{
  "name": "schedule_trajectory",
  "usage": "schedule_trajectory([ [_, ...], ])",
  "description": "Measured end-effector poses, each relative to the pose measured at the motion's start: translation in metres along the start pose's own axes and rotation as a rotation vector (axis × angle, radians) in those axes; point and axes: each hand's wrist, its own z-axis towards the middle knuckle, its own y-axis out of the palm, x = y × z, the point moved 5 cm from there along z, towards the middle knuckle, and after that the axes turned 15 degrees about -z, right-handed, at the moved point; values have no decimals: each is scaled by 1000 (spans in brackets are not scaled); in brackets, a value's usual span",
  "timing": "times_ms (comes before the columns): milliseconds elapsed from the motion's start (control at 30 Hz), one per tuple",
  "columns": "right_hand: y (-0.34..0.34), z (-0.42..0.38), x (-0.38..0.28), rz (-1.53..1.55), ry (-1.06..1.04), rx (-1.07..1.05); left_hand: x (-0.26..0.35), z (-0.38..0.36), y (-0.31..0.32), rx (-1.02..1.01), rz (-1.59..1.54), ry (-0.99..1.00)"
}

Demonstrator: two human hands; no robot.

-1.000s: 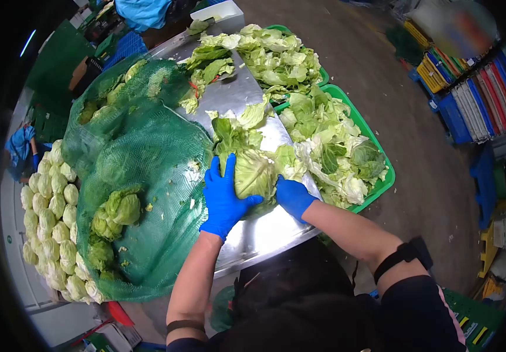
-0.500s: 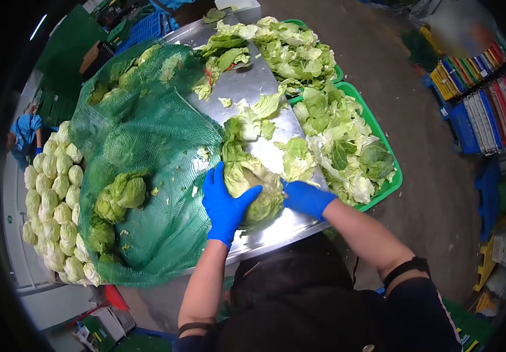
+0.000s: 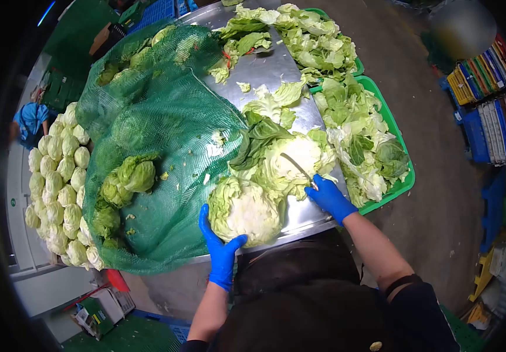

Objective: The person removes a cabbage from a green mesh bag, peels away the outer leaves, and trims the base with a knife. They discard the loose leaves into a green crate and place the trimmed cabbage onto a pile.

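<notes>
My left hand (image 3: 220, 246), in a blue glove, grips a lettuce head (image 3: 247, 214) at its near left side, thumb and fingers around it. The pale cut face of the head points up. In my right hand (image 3: 330, 198), also blue-gloved, is a knife (image 3: 295, 164) with a thin, dark blade reaching up and left over cut-off outer leaves (image 3: 294, 155). These leaves lie just beyond the head, on a metal table (image 3: 273, 70). The knife's handle is mostly hidden in my fingers.
Green netting (image 3: 165, 117) with several untrimmed heads (image 3: 135, 173) covers the table's left side. Pale lettuce heads (image 3: 62, 182) are stacked farther left. Green crates (image 3: 404, 183) full of leaves stand along the right. A person in blue (image 3: 31, 120) is at the far left; crates (image 3: 493, 117) are stacked far right.
The outer leaves have come away from the head and lie opened beyond it, exposing a pale cut face. My right hand has moved away to the right, and the knife now shows.
</notes>
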Motion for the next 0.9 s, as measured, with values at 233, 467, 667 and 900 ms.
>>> schedule_trajectory([
  [233,-33,16,94,45,209,314,-16,16,-42,-2,-388,-94],
  [467,-128,5,57,-449,174,366,-24,62,-5,-269,-449,-239],
  [667,-69,-26,-67,132,-278,221,-1,87,92,-524,-37,-329],
  [900,-78,-2,-93,53,-22,260,1,31,83,-268,428,230],
])
